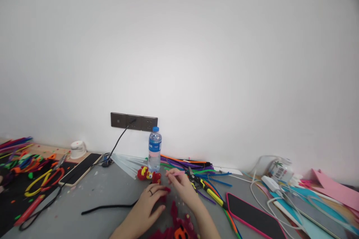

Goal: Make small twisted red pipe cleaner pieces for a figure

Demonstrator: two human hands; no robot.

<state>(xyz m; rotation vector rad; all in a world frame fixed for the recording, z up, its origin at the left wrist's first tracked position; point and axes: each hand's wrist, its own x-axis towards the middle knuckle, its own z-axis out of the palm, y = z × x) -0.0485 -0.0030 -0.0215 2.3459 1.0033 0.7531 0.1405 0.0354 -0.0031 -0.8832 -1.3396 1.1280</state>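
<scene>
My left hand (150, 198), with a ring on one finger, rests on the grey table (106, 190) with its fingers closed on a small red pipe-cleaner piece (166, 189). My right hand (181, 186) is beside it, fingers pinched on a thin pink pipe cleaner (176, 173) that points left. Just beyond my hands lies a small red and yellow pipe-cleaner figure (148, 174). More red pipe-cleaner work with an orange patch (179, 229) lies between my forearms at the bottom edge.
A water bottle (154, 149) stands behind the figure, below a wall socket strip (134, 121). Coloured pipe cleaners (193, 166), yellow-handled cutters (207, 188), a pink-edged phone (249, 216) and cables lie right. A black pipe cleaner (106, 207), another phone (81, 168) and scraps lie left.
</scene>
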